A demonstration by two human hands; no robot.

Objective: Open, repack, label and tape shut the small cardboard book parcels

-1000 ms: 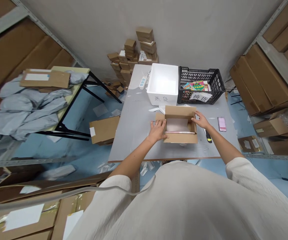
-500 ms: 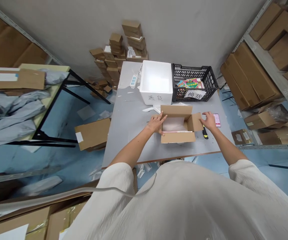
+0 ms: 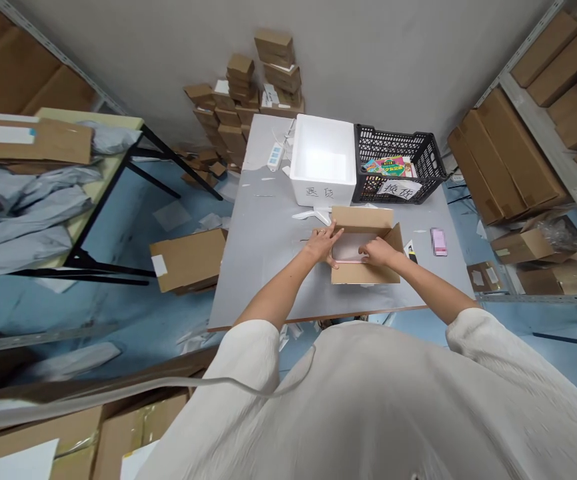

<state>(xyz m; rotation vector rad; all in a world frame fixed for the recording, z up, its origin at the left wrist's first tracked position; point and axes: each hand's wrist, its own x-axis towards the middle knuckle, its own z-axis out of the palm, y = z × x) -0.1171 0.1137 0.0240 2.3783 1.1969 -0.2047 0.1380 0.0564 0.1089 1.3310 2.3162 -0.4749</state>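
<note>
An open cardboard box [image 3: 363,274] stands on the grey table, its long flaps folded outward. My left hand [image 3: 322,245] grips the box's left end, with the fingers over the edge and the thumb low on the near side. Inside the box my right hand [image 3: 377,252] reaches down with curled, closed fingers. Beneath its fingertips lies a flat pale item [image 3: 351,247] with a pinkish near edge; whether the fingers pinch it is too small to tell. Just right of the box is a black and yellow cutter [image 3: 411,252].
Behind the box stand a white foam bin [image 3: 323,150] and a black plastic crate [image 3: 398,167] with colourful booklets in it. A phone [image 3: 438,241] lies at the table's right. A power strip [image 3: 275,155] is at the back left. Stacked cartons [image 3: 235,100] fill the wall side.
My right hand has left the box's right flap and moved left into the box. My left hand keeps to the left end. The whole view has shifted slightly.
</note>
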